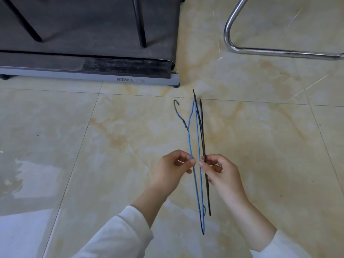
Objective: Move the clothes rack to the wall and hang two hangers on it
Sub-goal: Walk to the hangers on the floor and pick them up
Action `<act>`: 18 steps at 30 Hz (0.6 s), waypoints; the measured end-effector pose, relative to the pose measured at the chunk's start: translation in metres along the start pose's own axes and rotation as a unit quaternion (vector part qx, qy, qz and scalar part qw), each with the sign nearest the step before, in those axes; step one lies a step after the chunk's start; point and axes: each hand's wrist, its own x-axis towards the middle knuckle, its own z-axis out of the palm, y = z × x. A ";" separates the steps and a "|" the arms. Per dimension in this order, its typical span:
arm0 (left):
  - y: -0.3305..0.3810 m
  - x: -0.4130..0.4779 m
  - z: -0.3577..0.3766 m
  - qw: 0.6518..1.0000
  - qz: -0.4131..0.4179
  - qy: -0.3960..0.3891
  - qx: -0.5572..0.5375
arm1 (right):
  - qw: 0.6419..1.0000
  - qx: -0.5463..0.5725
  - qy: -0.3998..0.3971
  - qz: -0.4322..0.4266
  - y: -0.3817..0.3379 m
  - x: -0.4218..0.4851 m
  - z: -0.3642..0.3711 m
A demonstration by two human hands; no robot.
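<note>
Two wire hangers are held edge-on above the tiled floor, one per hand, most likely so they can be parted before hanging; held flat together, thin wires of this kind tend to tangle. The left hand pinches a wire of the blue hanger between thumb and fingertips; the right hand is closed in a like pinch on the black hanger, just beside the left.

Both hangers run from near the sleeves away from the person; their far tips meet or cross, though actual contact cannot be confirmed. The blue hanger's hook points left and lies well beyond the left hand; the black hanger's hook cannot be made out. Each hanger extends both ahead of and behind its gripping hand, so each grip sits roughly mid-length.

A chrome tube frame rests on the floor at upper right; it may be the foot of the clothes rack, but this cannot be confirmed. A treadmill lies at upper left, well apart from the hands. No rail is in view; hanging is judged not yet done.
</note>
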 end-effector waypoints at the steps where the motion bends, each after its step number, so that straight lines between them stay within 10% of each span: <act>1: 0.004 0.000 0.002 1.000 0.004 -0.007 -0.007 | 1.000 0.009 -0.005 0.005 -0.004 0.000 0.000; 18: 0.033 0.017 0.013 0.999 0.010 -0.038 -0.029 | 0.988 0.117 -0.087 0.053 -0.039 0.002 -0.018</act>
